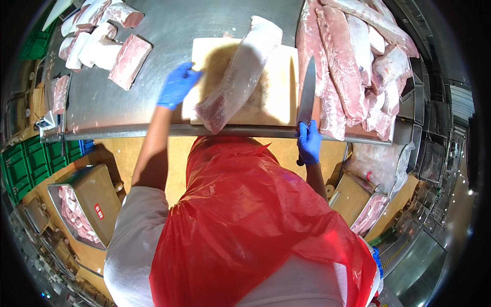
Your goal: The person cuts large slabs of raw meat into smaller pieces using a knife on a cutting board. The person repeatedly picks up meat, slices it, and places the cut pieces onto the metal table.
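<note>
A long pale piece of meat lies slantwise on the white cutting board, its lower end over the board's front edge. My left hand, in a blue glove, is at the board's left side, fingers apart and slightly bent, holding nothing that I can see. My right hand, also gloved, is closed round the handle of a long knife, whose blade points away from me at the board's right edge.
Cut chunks lie at the left of the steel table; long loins are piled at the right. Below stand green crates, a meat tub at left and another at right, near a clear bag.
</note>
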The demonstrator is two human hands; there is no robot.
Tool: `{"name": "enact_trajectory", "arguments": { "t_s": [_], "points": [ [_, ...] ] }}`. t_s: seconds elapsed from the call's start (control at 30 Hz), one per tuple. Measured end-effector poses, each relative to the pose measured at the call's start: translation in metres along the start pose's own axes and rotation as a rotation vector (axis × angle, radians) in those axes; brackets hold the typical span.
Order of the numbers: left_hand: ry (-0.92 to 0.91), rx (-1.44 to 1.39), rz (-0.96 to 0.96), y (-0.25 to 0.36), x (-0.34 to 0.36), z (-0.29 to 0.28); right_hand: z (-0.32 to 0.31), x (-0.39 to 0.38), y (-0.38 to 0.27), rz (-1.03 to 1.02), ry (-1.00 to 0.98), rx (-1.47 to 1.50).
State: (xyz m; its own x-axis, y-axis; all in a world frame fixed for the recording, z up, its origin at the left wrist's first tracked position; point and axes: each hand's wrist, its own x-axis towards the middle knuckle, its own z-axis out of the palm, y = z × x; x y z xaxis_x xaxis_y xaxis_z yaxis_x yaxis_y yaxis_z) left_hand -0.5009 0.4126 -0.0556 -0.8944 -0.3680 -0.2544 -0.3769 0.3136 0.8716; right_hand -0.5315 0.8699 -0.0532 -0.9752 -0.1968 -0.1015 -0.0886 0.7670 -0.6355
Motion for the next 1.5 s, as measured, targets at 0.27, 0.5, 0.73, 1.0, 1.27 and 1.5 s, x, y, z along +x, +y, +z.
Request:
{"name": "enact_trajectory", "arguments": {
  "t_s": [0.27,0.5,0.73,1.0,1.27,1.5],
  "points": [
    [0.000,0.719,-0.019,0.087,0.018,0.157,-0.029,0.000,0.008,0.010,0.074,0.257],
    [-0.035,0.511,-0.111,0.068,0.052,0.103,-0.049,-0.023,0.085,0.128,0.080,0.260],
    [0.161,0.822,-0.109,0.071,-0.067,0.135,-0.034,0.009,0.110,-0.399,0.023,-0.081],
    [0.254,0.736,-0.249,0.031,-0.120,0.119,-0.042,0.053,-0.003,-0.634,-0.524,-0.444],
    [0.389,0.710,-0.259,0.041,-0.111,0.127,0.066,0.104,-0.127,-0.503,-0.778,-0.338],
    [0.440,0.467,-0.060,0.004,-0.110,0.063,0.098,0.100,-0.078,-0.553,-0.684,-0.359]
  ]
}}
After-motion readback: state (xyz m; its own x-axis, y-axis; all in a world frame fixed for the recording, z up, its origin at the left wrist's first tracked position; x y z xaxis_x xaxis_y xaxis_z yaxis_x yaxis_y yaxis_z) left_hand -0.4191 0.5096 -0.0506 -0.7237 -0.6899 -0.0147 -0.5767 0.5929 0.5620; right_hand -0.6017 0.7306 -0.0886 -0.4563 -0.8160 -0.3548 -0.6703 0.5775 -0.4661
